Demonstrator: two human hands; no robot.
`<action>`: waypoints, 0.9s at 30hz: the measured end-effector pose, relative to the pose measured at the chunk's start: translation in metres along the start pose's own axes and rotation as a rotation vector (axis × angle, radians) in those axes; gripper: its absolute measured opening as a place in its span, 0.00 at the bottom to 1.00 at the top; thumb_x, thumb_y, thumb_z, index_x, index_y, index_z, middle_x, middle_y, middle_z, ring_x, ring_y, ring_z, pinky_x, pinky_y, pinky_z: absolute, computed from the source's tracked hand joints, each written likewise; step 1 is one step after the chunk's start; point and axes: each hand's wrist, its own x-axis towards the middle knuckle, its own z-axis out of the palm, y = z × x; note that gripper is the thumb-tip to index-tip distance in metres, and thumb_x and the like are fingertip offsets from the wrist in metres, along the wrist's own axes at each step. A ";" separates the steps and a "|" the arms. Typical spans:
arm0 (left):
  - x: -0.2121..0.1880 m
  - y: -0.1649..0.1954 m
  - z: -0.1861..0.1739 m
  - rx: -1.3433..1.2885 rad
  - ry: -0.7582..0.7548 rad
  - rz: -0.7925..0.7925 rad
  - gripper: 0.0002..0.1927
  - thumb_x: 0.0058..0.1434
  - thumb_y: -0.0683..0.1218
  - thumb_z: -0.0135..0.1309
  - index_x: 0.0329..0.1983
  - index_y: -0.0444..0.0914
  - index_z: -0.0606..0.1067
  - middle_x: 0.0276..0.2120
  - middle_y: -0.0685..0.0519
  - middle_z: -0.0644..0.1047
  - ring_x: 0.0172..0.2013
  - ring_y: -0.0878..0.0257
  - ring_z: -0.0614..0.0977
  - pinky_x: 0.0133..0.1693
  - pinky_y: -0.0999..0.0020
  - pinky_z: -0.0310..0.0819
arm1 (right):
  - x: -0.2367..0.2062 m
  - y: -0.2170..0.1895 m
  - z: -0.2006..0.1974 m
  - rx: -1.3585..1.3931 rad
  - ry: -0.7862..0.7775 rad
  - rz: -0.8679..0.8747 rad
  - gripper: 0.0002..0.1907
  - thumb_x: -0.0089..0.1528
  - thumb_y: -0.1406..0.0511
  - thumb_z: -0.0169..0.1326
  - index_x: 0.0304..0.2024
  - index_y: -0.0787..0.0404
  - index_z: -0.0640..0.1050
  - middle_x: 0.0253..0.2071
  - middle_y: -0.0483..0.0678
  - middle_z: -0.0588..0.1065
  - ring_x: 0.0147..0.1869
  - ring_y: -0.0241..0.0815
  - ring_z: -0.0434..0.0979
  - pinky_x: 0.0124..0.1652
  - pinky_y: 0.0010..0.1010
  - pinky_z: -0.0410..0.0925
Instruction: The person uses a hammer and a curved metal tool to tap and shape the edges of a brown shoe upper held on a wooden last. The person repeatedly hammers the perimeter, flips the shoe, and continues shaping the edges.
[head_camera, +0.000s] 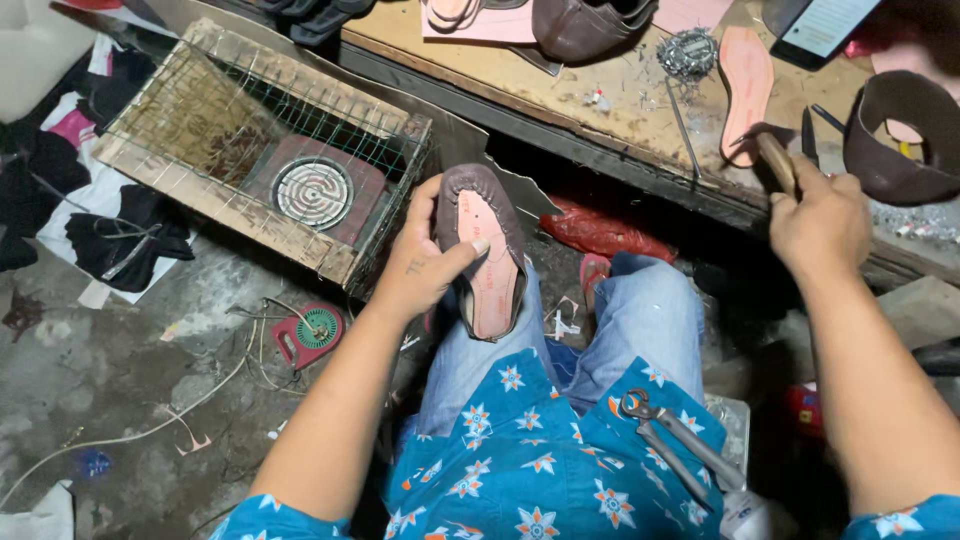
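Note:
My left hand (428, 258) grips a brown leather shoe upper (488, 245) stretched over a form, sole side up, showing a pink insole, resting on my left knee. My right hand (822, 222) is closed around the wooden handle of a hammer (775, 160), held at the edge of the workbench (620, 110). Metal pincers (672, 432) lie across my right thigh, on the blue flowered shirt.
On the workbench lie a pink insole (747, 70), a pile of small nails (688, 50), a brown shoe (585, 25) and a curved leather piece (900, 140). A wire-covered wooden box (265, 150) with an electric coil heater stands at left; cables and scraps litter the floor.

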 end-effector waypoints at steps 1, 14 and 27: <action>0.000 -0.001 -0.002 0.005 -0.002 -0.019 0.38 0.57 0.39 0.61 0.70 0.38 0.60 0.57 0.51 0.73 0.58 0.63 0.75 0.61 0.64 0.70 | 0.008 0.009 0.005 -0.072 0.027 -0.023 0.24 0.63 0.60 0.63 0.63 0.48 0.80 0.45 0.59 0.74 0.52 0.63 0.74 0.49 0.52 0.68; 0.007 -0.005 -0.003 -0.099 0.023 -0.061 0.32 0.62 0.42 0.61 0.68 0.33 0.64 0.57 0.50 0.76 0.57 0.62 0.78 0.62 0.62 0.71 | 0.007 -0.017 0.004 0.101 0.154 -0.177 0.15 0.65 0.63 0.58 0.54 0.59 0.80 0.53 0.54 0.76 0.60 0.56 0.72 0.61 0.46 0.65; 0.001 0.009 0.048 -0.560 -0.284 -0.223 0.40 0.67 0.59 0.56 0.75 0.34 0.61 0.67 0.51 0.72 0.68 0.60 0.71 0.70 0.62 0.62 | -0.098 -0.158 -0.040 1.653 -0.790 0.193 0.20 0.64 0.66 0.67 0.54 0.69 0.74 0.45 0.48 0.79 0.48 0.40 0.77 0.50 0.36 0.70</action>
